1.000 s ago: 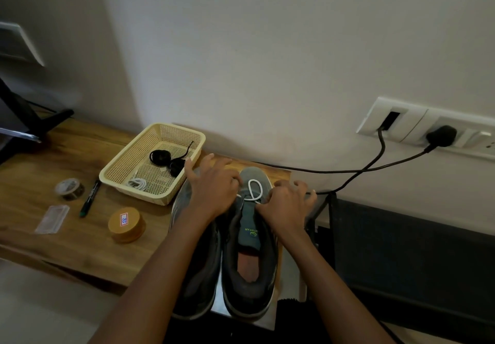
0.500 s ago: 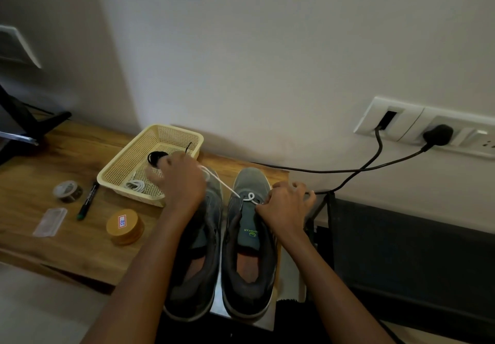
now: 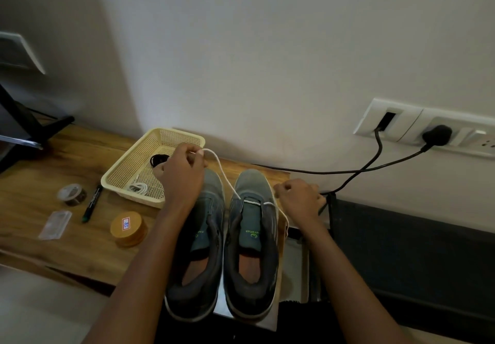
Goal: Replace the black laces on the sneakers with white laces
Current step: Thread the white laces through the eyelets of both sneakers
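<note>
Over basket [image 3: 133,156] edge: left hand [image 3: 183,175] pinches white lace [image 3: 225,176] running from right sneaker [image 3: 251,239].
Right hand [image 3: 298,200]: beside sneaker, curled; grip unclear.

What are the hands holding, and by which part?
The left hand pinches the white lace near its free end. Whether the right hand holds anything cannot be told.

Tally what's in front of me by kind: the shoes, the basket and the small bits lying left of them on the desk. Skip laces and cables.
Sneakers: 2 (left sneaker, right sneaker)
Basket: 1
Tape roll: 1
Marker: 1
Round wooden box: 1
Clear plastic packet: 1
Total: 7
</note>
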`<state>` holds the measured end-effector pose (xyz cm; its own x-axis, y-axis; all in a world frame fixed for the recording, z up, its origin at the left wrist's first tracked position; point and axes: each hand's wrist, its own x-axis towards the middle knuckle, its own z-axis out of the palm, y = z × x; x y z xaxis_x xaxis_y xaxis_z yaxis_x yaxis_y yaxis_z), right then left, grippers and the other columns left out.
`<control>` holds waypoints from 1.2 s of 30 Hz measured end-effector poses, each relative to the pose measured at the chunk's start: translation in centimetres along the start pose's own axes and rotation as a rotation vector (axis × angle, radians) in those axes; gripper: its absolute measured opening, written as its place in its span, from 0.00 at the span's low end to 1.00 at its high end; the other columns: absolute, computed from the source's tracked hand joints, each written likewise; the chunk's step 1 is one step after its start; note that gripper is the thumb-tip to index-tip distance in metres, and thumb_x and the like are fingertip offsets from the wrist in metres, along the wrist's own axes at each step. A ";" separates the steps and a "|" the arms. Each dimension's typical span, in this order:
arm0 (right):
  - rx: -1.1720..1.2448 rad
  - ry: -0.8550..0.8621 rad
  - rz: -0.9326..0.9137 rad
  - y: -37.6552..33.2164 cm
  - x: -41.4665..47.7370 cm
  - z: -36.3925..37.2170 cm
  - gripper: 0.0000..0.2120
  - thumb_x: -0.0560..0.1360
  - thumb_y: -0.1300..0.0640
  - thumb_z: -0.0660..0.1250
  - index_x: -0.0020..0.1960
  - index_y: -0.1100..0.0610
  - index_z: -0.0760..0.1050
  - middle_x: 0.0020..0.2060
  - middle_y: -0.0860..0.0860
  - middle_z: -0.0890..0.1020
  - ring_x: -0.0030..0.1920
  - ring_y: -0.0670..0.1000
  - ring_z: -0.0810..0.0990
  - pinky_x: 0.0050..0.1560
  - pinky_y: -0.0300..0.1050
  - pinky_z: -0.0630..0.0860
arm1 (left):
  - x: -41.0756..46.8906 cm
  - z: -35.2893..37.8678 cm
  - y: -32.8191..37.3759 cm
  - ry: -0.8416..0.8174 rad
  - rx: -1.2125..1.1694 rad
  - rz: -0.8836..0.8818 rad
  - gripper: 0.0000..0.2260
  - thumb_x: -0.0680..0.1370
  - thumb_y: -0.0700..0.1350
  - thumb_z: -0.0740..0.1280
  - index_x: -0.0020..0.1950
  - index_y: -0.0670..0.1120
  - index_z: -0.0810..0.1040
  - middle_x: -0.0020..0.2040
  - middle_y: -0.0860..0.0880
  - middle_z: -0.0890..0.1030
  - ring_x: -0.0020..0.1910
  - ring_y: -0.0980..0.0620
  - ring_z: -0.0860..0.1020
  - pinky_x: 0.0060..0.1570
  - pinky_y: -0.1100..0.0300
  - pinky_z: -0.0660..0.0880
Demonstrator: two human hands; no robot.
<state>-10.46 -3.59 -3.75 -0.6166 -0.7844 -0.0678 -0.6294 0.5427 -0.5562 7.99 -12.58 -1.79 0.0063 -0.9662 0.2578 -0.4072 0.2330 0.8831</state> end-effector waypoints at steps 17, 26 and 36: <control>0.658 -0.212 0.014 -0.7 -0.6 -4.4 0.06 0.69 0.72 0.67 0.35 0.64 0.75 0.28 0.55 0.76 0.28 0.48 0.72 0.30 0.35 0.72 | -0.3 -2.9 7.2 -0.068 -0.952 -0.196 0.05 0.80 0.39 0.63 0.47 0.44 0.78 0.35 0.51 0.79 0.33 0.57 0.75 0.37 0.67 0.75; 0.879 -0.118 -0.192 -4.6 -6.1 -13.1 0.04 0.72 0.68 0.67 0.41 0.63 0.79 0.32 0.53 0.79 0.29 0.41 0.77 0.31 0.26 0.71 | -3.6 -6.4 13.3 -0.161 -0.605 0.113 0.05 0.79 0.39 0.64 0.50 0.44 0.80 0.34 0.55 0.80 0.33 0.60 0.75 0.39 0.67 0.75; 0.838 -0.112 -0.246 -7.2 -9.9 -18.6 0.04 0.73 0.67 0.67 0.44 0.63 0.81 0.34 0.55 0.81 0.36 0.49 0.79 0.45 0.41 0.76 | -6.3 -9.7 18.6 -0.196 -0.500 0.248 0.05 0.78 0.40 0.65 0.51 0.43 0.80 0.38 0.49 0.81 0.36 0.62 0.78 0.42 0.68 0.77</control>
<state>-8.58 5.87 16.38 -0.4318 -0.8986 0.0774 -0.1567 -0.0097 -0.9876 9.26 -1.13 16.80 -0.2224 -0.8675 0.4450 0.1049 0.4324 0.8955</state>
